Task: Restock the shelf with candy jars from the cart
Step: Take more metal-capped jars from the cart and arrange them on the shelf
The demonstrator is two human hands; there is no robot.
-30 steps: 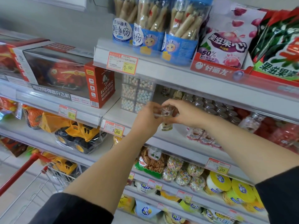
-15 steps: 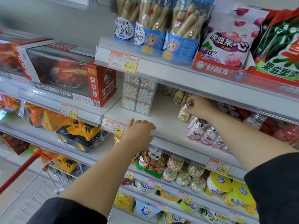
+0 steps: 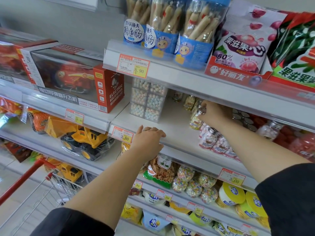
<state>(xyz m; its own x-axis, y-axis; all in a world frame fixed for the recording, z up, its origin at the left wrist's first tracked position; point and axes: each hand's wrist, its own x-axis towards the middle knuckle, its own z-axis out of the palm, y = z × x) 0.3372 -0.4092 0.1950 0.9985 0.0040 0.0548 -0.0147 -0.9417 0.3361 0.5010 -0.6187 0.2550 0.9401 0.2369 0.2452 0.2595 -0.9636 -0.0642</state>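
One jar, two hands.
Right hand fingers clamp candy jar by its cap, at shelf's far right; left hand fingers together, bent, resting on near edge.

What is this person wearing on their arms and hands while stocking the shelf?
The left hand and right hand are bare: no gloves, rings or watch show. The left sleeve and right sleeve are plain black, with no markings visible, and end near the elbows, leaving the forearms uncovered.
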